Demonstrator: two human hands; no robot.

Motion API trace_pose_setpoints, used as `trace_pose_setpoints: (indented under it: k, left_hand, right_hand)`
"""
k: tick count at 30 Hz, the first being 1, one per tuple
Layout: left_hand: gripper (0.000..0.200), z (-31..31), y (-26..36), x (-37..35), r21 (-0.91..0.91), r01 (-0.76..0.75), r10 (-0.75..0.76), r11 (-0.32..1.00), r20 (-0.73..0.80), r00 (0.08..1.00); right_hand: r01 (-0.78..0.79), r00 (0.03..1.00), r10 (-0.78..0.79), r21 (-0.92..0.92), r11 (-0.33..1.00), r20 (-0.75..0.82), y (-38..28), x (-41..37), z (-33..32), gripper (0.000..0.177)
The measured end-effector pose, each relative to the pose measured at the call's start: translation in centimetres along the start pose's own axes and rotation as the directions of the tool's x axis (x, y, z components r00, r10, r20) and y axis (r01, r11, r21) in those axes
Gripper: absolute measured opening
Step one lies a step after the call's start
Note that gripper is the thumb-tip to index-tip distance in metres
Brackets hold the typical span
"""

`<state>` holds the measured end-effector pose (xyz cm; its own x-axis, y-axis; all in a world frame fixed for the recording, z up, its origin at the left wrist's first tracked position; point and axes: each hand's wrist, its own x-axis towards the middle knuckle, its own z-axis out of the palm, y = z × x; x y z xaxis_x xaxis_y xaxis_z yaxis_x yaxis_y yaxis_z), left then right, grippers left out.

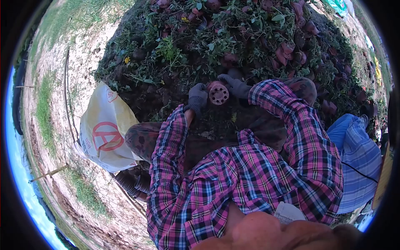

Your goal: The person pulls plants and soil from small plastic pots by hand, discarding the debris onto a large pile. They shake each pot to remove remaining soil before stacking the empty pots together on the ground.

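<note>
A reddish round pot (218,93) with a ring of dark holes in its base is between my two gloved hands, base towards the camera. My left hand (198,98), in a grey glove, has its fingers closed at the pot's left side. My right hand (235,86), also gloved, holds the upper right edge, one finger reaching over its top. The far side of the pot and some fingertips are hidden. Dark soil lies beneath, and a large heap of leafy plants and reddish pots (285,52) rises just beyond.
A white and yellow sack (106,129) with red print stands at the left, beside my knee. At the right, a person in a blue striped garment (360,166) is close to my elbow. A thin stake (50,173) stands on the sandy ground farther left.
</note>
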<state>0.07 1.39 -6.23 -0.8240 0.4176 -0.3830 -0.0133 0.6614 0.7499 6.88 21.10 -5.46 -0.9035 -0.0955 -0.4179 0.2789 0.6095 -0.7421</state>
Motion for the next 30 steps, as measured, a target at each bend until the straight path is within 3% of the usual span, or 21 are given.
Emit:
trace_pose_setpoints:
  k: [2,4,8,11,15,18,21,22,25,30]
  left_hand:
    - [0.017,0.3,-1.1,0.7,0.091,0.023,-0.026,0.996,0.041,0.999]
    - [0.021,0.8,-2.3,1.4,0.207,0.022,-0.036,0.978,0.068,0.997]
    - [0.023,2.7,-2.3,1.0,0.191,0.019,-0.013,0.981,-0.034,0.999]
    - [0.024,2.7,-2.3,1.1,0.236,0.034,-0.023,0.971,-0.051,0.998]
    - [0.039,-1.3,4.1,-1.0,0.195,-0.15,0.177,0.969,-0.13,0.976]
    - [0.046,-1.3,7.6,-4.3,0.38,-0.431,0.373,0.818,0.22,0.901]
    - [0.047,2.9,6.6,-3.7,0.668,-0.317,0.187,0.673,0.261,0.947]
    - [0.047,3.5,6.7,-3.7,0.683,-0.287,0.154,0.672,0.25,0.956]
    - [0.049,4.5,6.0,-3.1,0.685,-0.189,0.069,0.703,0.198,0.978]
    - [0.072,4.4,3.8,-2.4,0.546,-0.276,0.166,0.791,0.243,0.956]
  right_hand:
    - [0.069,0.996,-0.074,0.084,0.994,0.055,1.2,0.5,0.5,0.045]
    - [0.178,0.984,-0.178,0.031,0.984,0.007,2.0,0.8,1.6,0.045]
    - [0.223,0.975,-0.218,0.12,0.967,-0.05,4.6,1.6,2.0,0.048]
    - [0.407,0.872,-0.399,-0.034,0.913,-0.282,6.1,2.7,4.5,0.047]
    - [0.095,0.99,-0.105,-0.101,0.99,-0.092,2.8,2.0,2.3,0.045]
    - [0.084,0.994,-0.093,-0.129,0.988,-0.065,2.6,1.9,2.1,0.044]
    - [0.096,0.993,-0.106,-0.149,0.984,-0.06,2.9,2.1,1.6,0.044]
    - [0.099,0.993,-0.108,-0.153,0.983,-0.055,2.9,2.2,1.3,0.044]
    - [0.098,0.993,-0.106,-0.164,0.982,-0.041,3.1,2.7,0.9,0.043]
    - [0.093,0.995,-0.1,-0.19,0.977,-0.027,3.3,2.8,0.6,0.042]
